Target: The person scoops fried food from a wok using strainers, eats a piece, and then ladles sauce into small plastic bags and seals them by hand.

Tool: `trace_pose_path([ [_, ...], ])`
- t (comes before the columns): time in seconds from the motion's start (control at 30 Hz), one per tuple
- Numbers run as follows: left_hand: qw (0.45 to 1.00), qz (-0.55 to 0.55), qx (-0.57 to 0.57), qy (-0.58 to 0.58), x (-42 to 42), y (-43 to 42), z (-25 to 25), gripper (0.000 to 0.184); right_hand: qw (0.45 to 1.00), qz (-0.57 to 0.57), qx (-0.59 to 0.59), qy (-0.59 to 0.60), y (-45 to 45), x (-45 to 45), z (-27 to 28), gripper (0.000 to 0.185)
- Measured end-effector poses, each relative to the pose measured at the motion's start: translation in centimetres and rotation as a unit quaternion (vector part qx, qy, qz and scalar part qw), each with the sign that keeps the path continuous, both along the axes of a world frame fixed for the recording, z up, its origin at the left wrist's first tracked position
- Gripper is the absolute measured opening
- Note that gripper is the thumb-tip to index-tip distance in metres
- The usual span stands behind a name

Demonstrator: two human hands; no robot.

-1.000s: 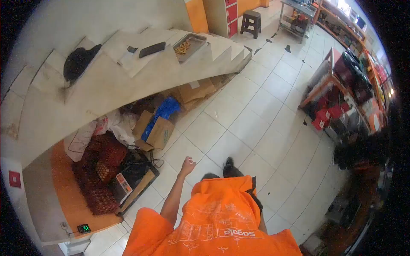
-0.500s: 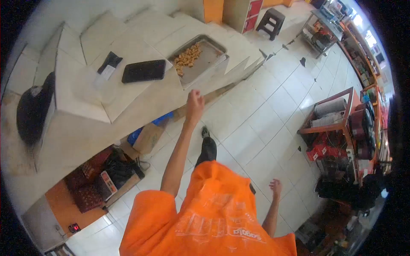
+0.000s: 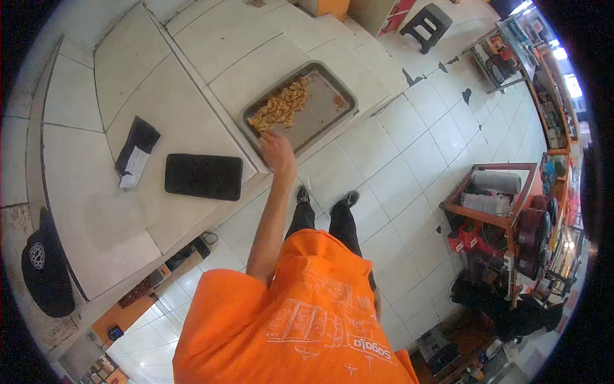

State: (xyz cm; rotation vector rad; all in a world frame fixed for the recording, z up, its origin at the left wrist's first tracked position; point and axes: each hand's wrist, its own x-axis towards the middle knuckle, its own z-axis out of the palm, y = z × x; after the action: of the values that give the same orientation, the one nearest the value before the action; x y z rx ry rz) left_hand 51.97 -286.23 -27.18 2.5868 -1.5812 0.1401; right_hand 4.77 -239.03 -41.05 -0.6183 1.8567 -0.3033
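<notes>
My left hand (image 3: 276, 152) reaches over the near left corner of a shallow metal tray (image 3: 329, 131). Its fingers are bent together, with the tips among small golden-brown food pieces (image 3: 284, 105) heaped along the tray's left side. Whatever those fingertips hold is hidden. The tray rests on a white tiled ledge (image 3: 236, 61). Left of the hand, a black phone (image 3: 203, 177) lies flat on the tiles. Beyond the phone is a dark packet (image 3: 139, 142) with a white paper on it. My right hand is out of sight behind the orange shirt (image 3: 307, 307).
A black cap (image 3: 46, 269) lies at the far left. At the top right stands a dark plastic stool (image 3: 427, 27) on the tiled floor (image 3: 400, 166). A wooden-framed rack (image 3: 489, 192) with rolls and boxes stands on the right. Several floor tiles have dark broken patches.
My left hand has moved up to the tray, and its fingertips have come down into the food pieces. My right hand has dropped out of view. The camera has shifted toward the ledge.
</notes>
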Motion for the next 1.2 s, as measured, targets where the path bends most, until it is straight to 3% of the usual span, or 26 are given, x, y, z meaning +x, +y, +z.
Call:
trace_pose_path([
  [0.2,0.997,-0.022,0.045,0.052,1.0,-0.7,1.9,0.024,0.994,-0.093,-0.045,-0.037,-14.1,-2.8,4.2,0.035],
  [0.33,0.983,-0.034,-0.046,0.175,-0.1,-0.9,6.6,0.026,0.993,0.057,-0.092,0.048,-23.0,-3.0,4.6,0.027],
  [0.4,0.887,-0.061,-0.125,0.440,-1.9,-1.4,9.9,0.026,0.976,0.138,-0.151,0.074,-29.0,-2.2,5.9,0.023],
  [0.43,0.809,-0.073,-0.159,0.562,-3.3,-1.7,10.7,0.027,0.961,0.180,-0.195,0.083,-32.8,-1.1,7.2,0.024],
  [0.47,0.711,-0.109,-0.204,0.664,-5.0,-1.9,10.8,0.030,0.939,0.223,-0.234,0.119,-37.5,1.4,11.8,0.023],
  [0.5,0.664,-0.102,-0.199,0.713,-7.0,-2.2,11.4,0.031,0.962,0.135,-0.238,0.015,-41.5,4.0,16.6,0.023],
  [0.53,0.615,-0.096,-0.193,0.759,-9.4,-2.7,12.6,0.033,0.945,0.116,-0.304,-0.037,-44.9,5.8,20.3,0.022],
  [0.6,0.534,-0.076,-0.172,0.824,-15.1,-4.8,16.6,0.035,0.882,0.180,-0.430,-0.065,-50.6,6.6,26.6,0.019],
  [0.67,0.575,-0.102,-0.139,0.800,-20.9,-7.6,18.4,0.038,0.848,0.181,-0.467,-0.174,-54.9,5.0,30.5,0.019],
  [0.77,0.604,-0.130,-0.087,0.782,-30.3,-11.7,20.1,0.033,0.775,0.215,-0.576,-0.144,-60.4,-0.8,34.6,0.029],
  [0.83,0.607,-0.242,-0.095,0.751,-36.2,-14.9,19.7,0.032,0.752,0.184,-0.603,-0.193,-63.1,-6.2,34.6,0.027],
  [0.9,0.583,-0.237,-0.079,0.773,-42.4,-18.0,20.9,0.033,0.784,0.160,-0.568,-0.192,-64.8,-12.6,35.8,0.020],
  [1.0,0.616,-0.330,-0.042,0.714,-51.4,-22.1,22.8,0.034,0.806,0.141,-0.567,-0.093,-66.4,-21.7,38.2,0.019],
  [1.1,0.609,-0.380,0.067,0.693,-59.0,-26.4,23.4,0.037,0.819,0.097,-0.565,-0.026,-67.8,-29.2,39.0,0.019],
  [1.2,0.617,-0.494,0.076,0.608,-66.0,-30.5,24.0,0.036,0.830,0.055,-0.553,0.042,-69.5,-35.5,38.6,0.019],
])
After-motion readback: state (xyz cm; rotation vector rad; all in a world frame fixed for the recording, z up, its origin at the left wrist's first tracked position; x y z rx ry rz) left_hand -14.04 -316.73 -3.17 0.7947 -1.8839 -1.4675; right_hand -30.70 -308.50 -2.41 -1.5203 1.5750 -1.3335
